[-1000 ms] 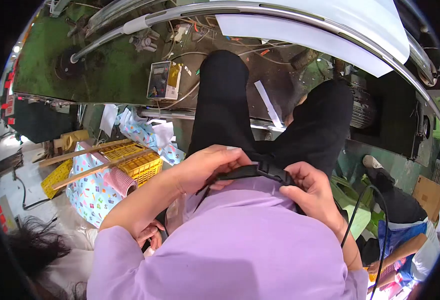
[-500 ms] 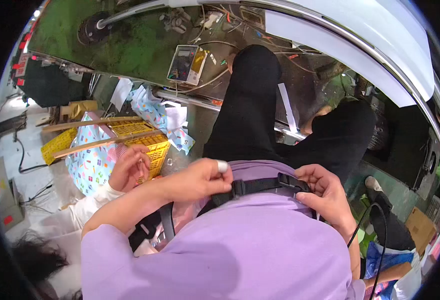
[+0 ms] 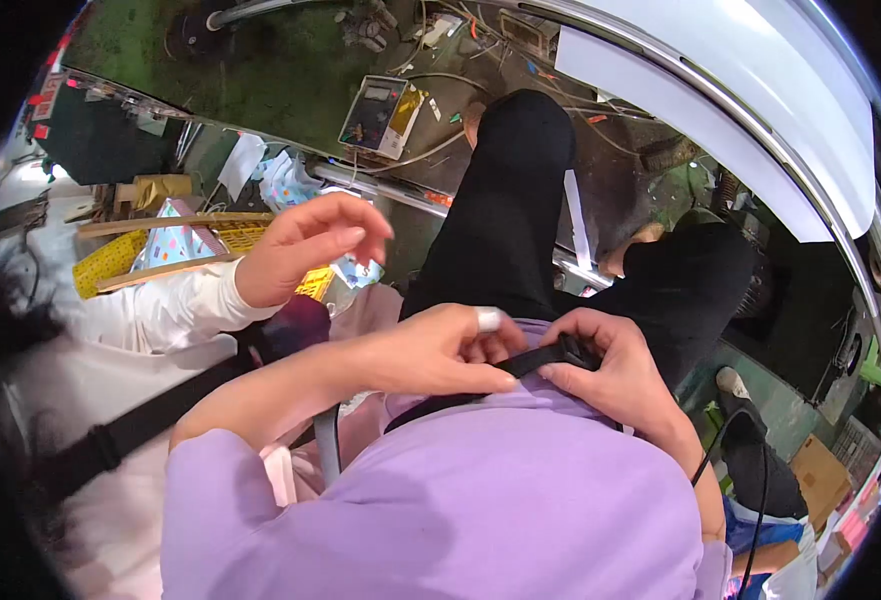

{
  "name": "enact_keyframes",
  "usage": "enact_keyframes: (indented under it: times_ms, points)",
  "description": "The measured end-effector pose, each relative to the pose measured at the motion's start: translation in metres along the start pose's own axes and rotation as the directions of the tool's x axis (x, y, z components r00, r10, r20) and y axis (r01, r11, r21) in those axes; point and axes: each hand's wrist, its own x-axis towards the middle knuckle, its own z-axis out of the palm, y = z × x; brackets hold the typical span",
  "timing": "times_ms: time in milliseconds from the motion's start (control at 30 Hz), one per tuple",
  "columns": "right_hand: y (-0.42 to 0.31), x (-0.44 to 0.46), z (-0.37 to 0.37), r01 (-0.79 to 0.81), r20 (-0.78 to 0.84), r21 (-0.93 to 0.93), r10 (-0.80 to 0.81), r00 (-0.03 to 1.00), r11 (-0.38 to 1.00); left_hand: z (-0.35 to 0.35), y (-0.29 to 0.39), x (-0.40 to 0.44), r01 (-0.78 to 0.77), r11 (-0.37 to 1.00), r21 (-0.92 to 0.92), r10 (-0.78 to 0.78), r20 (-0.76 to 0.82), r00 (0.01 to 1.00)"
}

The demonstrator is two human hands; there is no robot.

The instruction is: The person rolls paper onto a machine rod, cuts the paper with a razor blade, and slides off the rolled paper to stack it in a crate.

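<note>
A black waist strap [image 3: 532, 361] with a plastic buckle [image 3: 569, 349] crosses the front of my purple shirt [image 3: 520, 480]. My left hand [image 3: 445, 348], a white wrap on one finger, is closed at the strap, its thumb along it; the curled fingers hide part of the grip. At the buckle end, my right hand [image 3: 610, 365] pinches the strap and buckle between thumb and fingers. The two hands are close together at my waist.
Close on my left, a co-worker's hand [image 3: 310, 245] in a white sleeve is raised. Beyond are a yellow crate [image 3: 243, 238] and patterned cloth [image 3: 288, 183]. A meter box [image 3: 381, 117] and loose wires lie ahead, under a metal rail [image 3: 700, 80]. Another person's leg shows at right.
My left hand has moved right along the strap, toward my right hand. The buckle end is now tilted upward. The co-worker's hand has risen and come nearer.
</note>
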Motion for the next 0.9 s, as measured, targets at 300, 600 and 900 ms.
enact_keyframes:
  times_ms: [300,600,900]
  points:
    - [-0.003,0.001,-0.007,-0.158,0.03,0.137,0.155,0.987,0.978,0.003,0.009,0.019,-0.032,0.992,0.123,0.039,-0.059,0.997]
    - [-0.003,0.002,-0.008,-0.081,-0.057,0.174,0.092,0.994,0.981,0.003,0.023,0.026,0.035,0.986,0.161,-0.036,-0.001,0.999]
    - [-0.005,0.002,-0.015,-0.114,0.022,0.036,0.114,0.993,0.993,0.001,0.018,0.037,0.09,0.986,0.138,-0.087,-0.028,0.996]
